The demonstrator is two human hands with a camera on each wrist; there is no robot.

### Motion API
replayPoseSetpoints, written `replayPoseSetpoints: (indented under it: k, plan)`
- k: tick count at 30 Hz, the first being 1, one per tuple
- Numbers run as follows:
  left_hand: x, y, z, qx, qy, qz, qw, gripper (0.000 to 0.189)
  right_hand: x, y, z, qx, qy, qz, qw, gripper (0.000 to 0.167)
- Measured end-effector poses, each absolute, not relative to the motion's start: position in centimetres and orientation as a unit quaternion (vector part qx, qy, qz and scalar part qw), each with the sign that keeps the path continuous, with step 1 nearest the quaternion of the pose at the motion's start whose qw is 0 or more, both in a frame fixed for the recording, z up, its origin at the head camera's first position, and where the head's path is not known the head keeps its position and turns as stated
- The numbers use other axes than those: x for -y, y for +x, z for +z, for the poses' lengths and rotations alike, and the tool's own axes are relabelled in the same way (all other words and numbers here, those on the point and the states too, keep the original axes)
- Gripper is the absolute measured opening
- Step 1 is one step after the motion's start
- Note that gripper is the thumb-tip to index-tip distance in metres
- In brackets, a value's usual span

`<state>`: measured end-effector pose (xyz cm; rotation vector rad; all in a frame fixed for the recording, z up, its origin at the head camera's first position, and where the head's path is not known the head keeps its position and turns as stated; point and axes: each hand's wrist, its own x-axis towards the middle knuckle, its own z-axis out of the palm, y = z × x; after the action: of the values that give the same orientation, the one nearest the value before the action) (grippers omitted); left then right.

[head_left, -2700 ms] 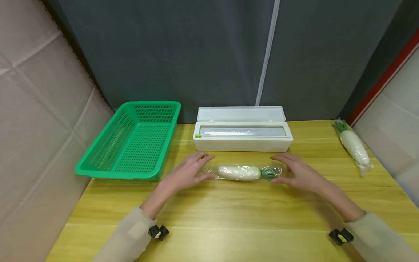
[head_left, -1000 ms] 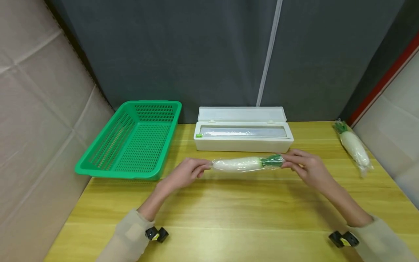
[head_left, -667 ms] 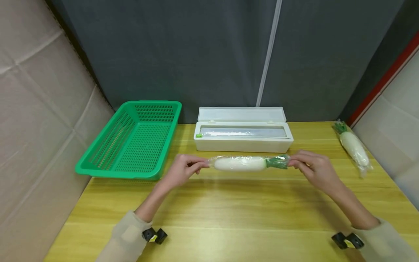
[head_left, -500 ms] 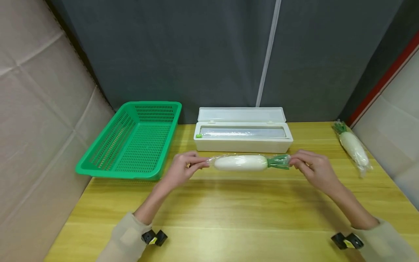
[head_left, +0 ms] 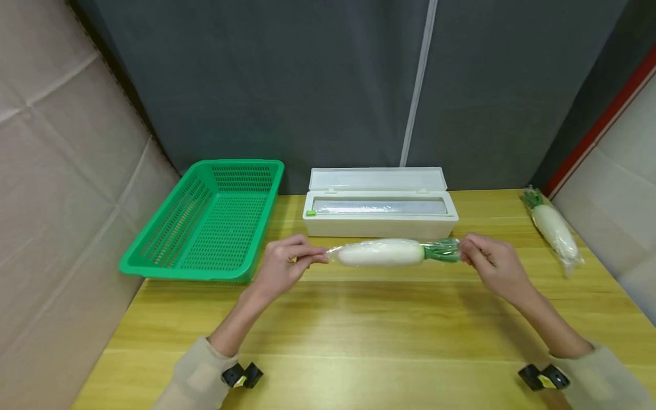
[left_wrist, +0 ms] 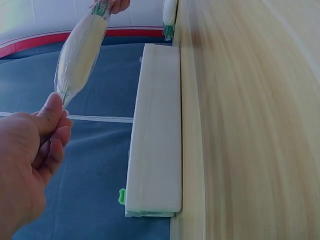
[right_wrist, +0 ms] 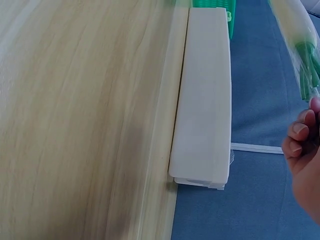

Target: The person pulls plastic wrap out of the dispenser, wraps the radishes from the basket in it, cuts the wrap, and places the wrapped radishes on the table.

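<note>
A white radish (head_left: 381,252) with green tops, wrapped in clear plastic film, is stretched level between both hands, raised above the table. My left hand (head_left: 283,265) pinches the twisted film at the root end between thumb and fingers, which the left wrist view shows at the radish's (left_wrist: 80,55) lower tip. At the leafy end my right hand (head_left: 493,266) grips the gathered film just past the green tops (head_left: 443,250). In the right wrist view the right hand (right_wrist: 305,150) has its fingers curled at the film below the leaves.
Behind the radish stands a white cling film dispenser (head_left: 381,228), its lid raised and a green slider (head_left: 310,213) at the left. A green perforated basket (head_left: 246,272) sits at the left. Another wrapped radish (head_left: 556,230) lies at the far right of the wooden table (head_left: 359,341).
Both hands have closed on the film ends and lifted the radish off the table. Lately the right hand has drawn slightly rightward, pulling the film tauter, and the radish has shifted right.
</note>
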<state>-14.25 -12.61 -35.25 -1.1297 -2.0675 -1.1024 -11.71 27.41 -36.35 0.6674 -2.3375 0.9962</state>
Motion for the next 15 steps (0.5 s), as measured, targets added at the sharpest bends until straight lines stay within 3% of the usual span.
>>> replayPoseSetpoints:
  k: [9, 15]
  plan:
    - [12.94, -14.19, -35.33, 0.795, -0.374, -0.421, 0.227, 0.012, -27.38, -11.81, -36.31, 0.828, 0.271, 0.371, 0.320, 0.026]
    - [13.13, -14.33, -35.50, 0.814, -0.335, -0.433, 0.194, 0.009, -27.28, -11.71, -36.26, 0.816, 0.282, 0.378, 0.335, 0.022]
